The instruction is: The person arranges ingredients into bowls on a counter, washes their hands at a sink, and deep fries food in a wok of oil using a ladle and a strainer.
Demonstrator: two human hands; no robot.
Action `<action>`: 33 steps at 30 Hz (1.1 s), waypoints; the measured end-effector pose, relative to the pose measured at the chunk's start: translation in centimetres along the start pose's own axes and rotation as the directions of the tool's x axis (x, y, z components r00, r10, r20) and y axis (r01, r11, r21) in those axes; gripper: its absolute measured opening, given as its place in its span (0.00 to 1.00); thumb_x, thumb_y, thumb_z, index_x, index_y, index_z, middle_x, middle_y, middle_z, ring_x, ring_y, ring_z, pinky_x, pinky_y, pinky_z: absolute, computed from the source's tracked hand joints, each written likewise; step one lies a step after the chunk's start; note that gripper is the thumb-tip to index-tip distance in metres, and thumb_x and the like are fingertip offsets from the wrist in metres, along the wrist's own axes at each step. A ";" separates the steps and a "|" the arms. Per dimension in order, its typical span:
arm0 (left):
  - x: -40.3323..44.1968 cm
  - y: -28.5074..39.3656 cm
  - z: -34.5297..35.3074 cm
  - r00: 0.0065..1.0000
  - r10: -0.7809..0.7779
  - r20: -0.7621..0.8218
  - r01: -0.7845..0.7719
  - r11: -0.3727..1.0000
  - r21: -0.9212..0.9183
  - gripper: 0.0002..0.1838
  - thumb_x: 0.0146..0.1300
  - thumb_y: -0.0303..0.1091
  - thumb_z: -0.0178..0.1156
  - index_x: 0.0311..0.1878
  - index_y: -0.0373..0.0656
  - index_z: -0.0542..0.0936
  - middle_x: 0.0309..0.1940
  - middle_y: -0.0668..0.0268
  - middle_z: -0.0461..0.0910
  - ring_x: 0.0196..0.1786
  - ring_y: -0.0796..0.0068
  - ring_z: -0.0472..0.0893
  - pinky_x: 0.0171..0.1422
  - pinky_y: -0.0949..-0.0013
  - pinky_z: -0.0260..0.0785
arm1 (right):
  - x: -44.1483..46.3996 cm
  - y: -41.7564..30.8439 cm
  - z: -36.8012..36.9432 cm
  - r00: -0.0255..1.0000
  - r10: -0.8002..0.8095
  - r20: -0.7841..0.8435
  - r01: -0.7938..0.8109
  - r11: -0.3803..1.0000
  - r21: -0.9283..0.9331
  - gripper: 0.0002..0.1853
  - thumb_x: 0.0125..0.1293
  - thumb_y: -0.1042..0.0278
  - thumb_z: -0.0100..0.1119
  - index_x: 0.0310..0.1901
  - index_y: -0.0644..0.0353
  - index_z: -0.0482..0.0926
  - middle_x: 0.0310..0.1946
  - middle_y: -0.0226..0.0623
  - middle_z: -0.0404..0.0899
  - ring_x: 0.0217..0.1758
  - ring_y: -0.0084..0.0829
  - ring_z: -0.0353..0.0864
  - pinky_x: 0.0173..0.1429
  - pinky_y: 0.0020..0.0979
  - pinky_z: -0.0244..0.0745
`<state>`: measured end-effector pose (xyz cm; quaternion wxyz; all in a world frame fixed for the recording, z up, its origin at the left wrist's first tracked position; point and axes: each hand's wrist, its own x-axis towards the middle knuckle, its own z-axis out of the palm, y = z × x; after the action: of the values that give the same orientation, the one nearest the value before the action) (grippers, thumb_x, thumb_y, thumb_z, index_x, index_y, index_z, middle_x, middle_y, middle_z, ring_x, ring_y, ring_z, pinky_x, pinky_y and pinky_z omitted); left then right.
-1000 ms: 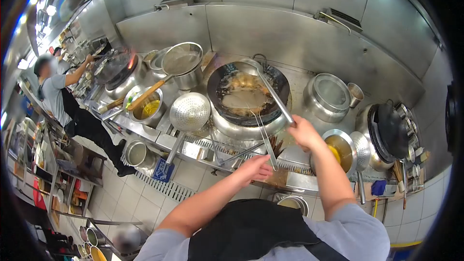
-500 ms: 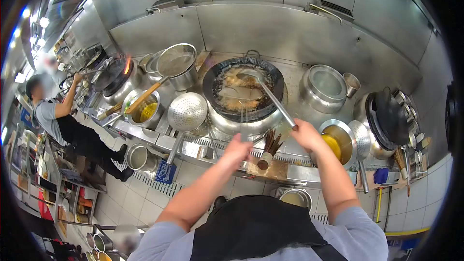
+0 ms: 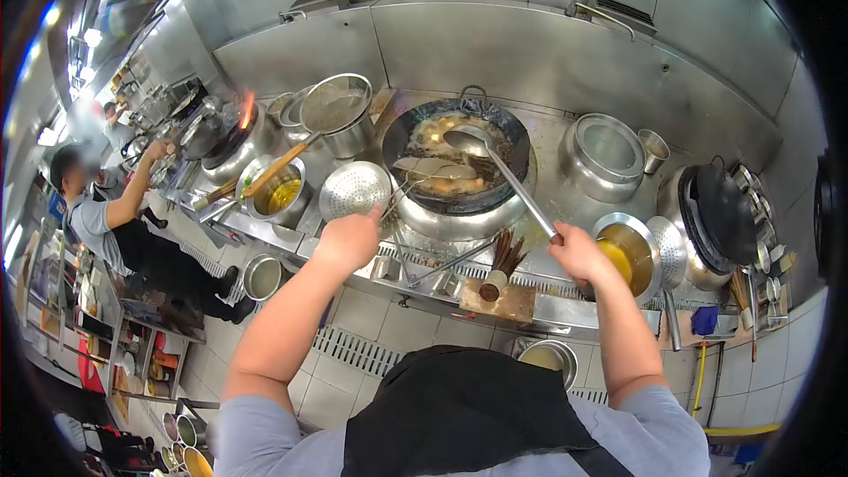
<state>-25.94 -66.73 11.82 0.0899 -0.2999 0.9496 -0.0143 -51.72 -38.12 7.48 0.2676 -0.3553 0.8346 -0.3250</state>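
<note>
A black wok sits on the burner in front of me, with bubbling oil and browned pieces of food in it. My right hand is wrapped round the handle of a metal ladle, whose bowl hangs over the wok's middle. To the left, my left hand is closed round the end of a thin wire tool that reaches into the wok; its far end lies among the food. Left of the wok and just beyond my left hand is a perforated skimmer.
A wire strainer rests on a pot at the back left. Near it stands a bowl of yellow oil. An oil pot and lidded pot stand right. A bamboo brush lies in front. A co-worker works at the left.
My left hand has moved left, swinging the wire tool's near end with it. The ladle has shifted slightly within the wok area. The co-worker's pan has tilted up.
</note>
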 end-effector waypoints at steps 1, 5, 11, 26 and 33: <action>-0.3 -0.1 0.0 1.000 0.007 -0.012 -0.007 1.000 -0.006 0.26 0.68 0.41 0.47 0.68 0.45 0.64 0.38 0.53 0.83 0.42 0.53 0.82 0.47 0.53 0.73 | 0.9 0.7 1.0 0.999 -0.034 -0.015 0.035 0.999 0.018 0.10 0.58 0.72 0.53 0.41 0.66 0.72 0.21 0.39 0.74 0.16 0.32 0.74 0.22 0.37 0.70; 1.1 -1.1 3.1 0.993 0.064 -0.096 -0.063 0.998 0.007 0.26 0.69 0.41 0.47 0.69 0.45 0.64 0.35 0.54 0.83 0.40 0.54 0.82 0.45 0.53 0.74 | 3.9 0.7 4.0 1.000 -0.014 0.009 0.014 0.998 0.068 0.09 0.57 0.73 0.52 0.40 0.66 0.73 0.20 0.41 0.75 0.16 0.34 0.76 0.23 0.38 0.72; 1.3 -0.6 4.5 0.996 0.026 -0.085 -0.026 1.000 0.000 0.26 0.69 0.38 0.46 0.69 0.41 0.63 0.35 0.56 0.83 0.39 0.56 0.83 0.43 0.54 0.75 | 5.6 -2.1 4.9 0.993 0.072 -0.093 -0.071 0.997 0.013 0.09 0.59 0.71 0.51 0.38 0.66 0.74 0.21 0.45 0.78 0.17 0.39 0.78 0.24 0.40 0.73; 2.8 0.1 6.9 0.986 0.037 -0.164 -0.043 0.998 -0.037 0.26 0.66 0.33 0.47 0.68 0.41 0.64 0.32 0.55 0.83 0.35 0.55 0.84 0.39 0.54 0.75 | 14.0 2.6 4.0 0.992 0.124 0.037 -0.126 0.857 0.500 0.04 0.61 0.73 0.53 0.36 0.63 0.72 0.19 0.33 0.72 0.15 0.29 0.72 0.19 0.33 0.67; 3.3 0.2 7.3 0.966 0.112 -0.235 -0.124 0.991 -0.039 0.28 0.61 0.26 0.46 0.67 0.34 0.64 0.31 0.55 0.83 0.32 0.56 0.84 0.34 0.54 0.75 | 10.5 2.8 2.0 0.908 0.086 0.409 -0.416 0.296 0.860 0.07 0.64 0.68 0.53 0.39 0.61 0.72 0.20 0.30 0.71 0.16 0.23 0.67 0.17 0.26 0.62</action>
<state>-27.38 -68.21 4.08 -0.0292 -0.2414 0.9698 -0.0185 -57.86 -45.35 1.84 0.5868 -0.0431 0.4928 -0.6411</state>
